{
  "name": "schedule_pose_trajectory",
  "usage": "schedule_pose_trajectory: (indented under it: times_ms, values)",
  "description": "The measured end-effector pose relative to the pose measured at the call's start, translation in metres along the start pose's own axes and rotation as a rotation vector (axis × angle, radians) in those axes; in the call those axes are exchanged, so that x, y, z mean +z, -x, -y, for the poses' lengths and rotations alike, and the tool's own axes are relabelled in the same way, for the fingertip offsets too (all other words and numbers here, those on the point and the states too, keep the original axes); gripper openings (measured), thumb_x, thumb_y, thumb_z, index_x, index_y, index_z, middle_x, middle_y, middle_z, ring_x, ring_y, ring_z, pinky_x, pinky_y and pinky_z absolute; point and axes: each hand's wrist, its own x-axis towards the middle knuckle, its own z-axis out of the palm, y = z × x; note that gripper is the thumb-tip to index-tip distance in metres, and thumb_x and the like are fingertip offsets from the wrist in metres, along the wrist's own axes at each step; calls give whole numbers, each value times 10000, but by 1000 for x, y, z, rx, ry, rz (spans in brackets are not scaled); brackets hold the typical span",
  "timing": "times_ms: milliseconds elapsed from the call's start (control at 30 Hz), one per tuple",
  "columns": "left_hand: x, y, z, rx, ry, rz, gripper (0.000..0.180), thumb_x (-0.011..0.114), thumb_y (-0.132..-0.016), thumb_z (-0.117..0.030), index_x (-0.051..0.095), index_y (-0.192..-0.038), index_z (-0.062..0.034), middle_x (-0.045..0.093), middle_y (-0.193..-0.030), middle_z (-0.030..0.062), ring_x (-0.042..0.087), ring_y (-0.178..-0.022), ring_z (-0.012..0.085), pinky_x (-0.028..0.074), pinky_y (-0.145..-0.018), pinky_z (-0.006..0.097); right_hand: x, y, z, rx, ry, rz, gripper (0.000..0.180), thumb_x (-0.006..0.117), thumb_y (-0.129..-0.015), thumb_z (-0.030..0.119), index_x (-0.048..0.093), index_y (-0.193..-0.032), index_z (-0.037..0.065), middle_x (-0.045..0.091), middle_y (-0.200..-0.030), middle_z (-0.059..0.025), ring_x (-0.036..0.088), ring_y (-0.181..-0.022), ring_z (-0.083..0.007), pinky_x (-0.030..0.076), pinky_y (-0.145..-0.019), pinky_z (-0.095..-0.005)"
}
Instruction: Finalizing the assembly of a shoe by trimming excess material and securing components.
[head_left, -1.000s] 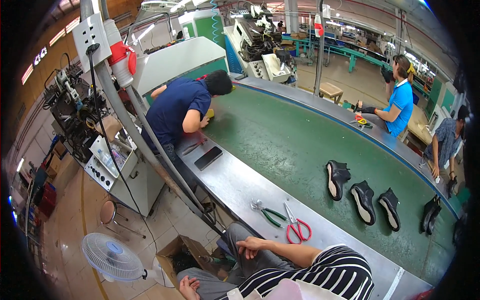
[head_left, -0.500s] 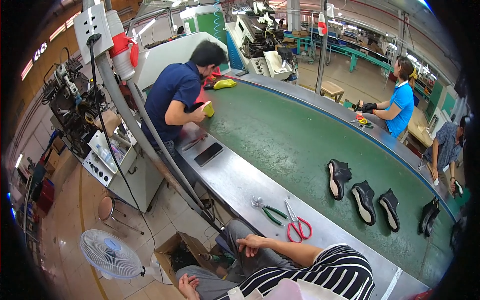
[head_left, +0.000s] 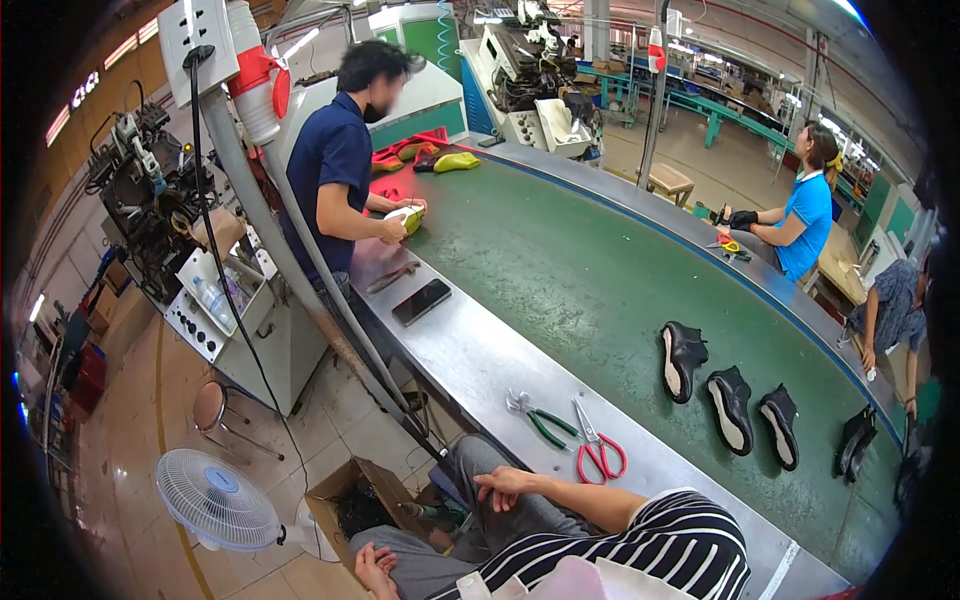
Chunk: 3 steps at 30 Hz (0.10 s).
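Observation:
My right hand rests on my raised knee, its fingers loosely apart and holding nothing. Lower down, my left hand lies on my grey trousers, relaxed and empty. On the metal ledge beside my right arm are scissors with red handles and green-handled pliers. Several black shoes with pale soles lie on the green conveyor belt further right. Along the same ledge, to the far left, is a black phone.
A person in a navy shirt stands at the belt's far end, holding a yellow-green shoe piece. Across the belt, a person in a blue shirt works beside more scissors. A fan, an open box and metal poles are at my left.
The person in navy has straightened up and turned the yellow-green piece, now held with both hands. At far right, another person has leaned lower. My hands have stayed put; the view shifted slightly.

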Motion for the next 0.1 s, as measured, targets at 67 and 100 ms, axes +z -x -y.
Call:
schedule_pose_trajectory:
  times_ms: [67,100]
  values:
    - [3,6,-1,1,2,-18,300,532,-962,-301,502,-1176,-93,670,-841,151,647,-588,227,524,-471,308,1,1,2,3,2,7,629,310,-980,535,654,-1138,33,690,-704,-105,626,-520,-153,519,-497,-288]
    - [16,16,-10,4,4,-30,303,540,-958,-302,503,-1177,-97,670,-840,150,646,-585,227,524,-469,311,-1,0,1,3,10,-5,628,311,-979,537,653,-1144,37,691,-707,-106,626,-519,-156,519,-494,-289]
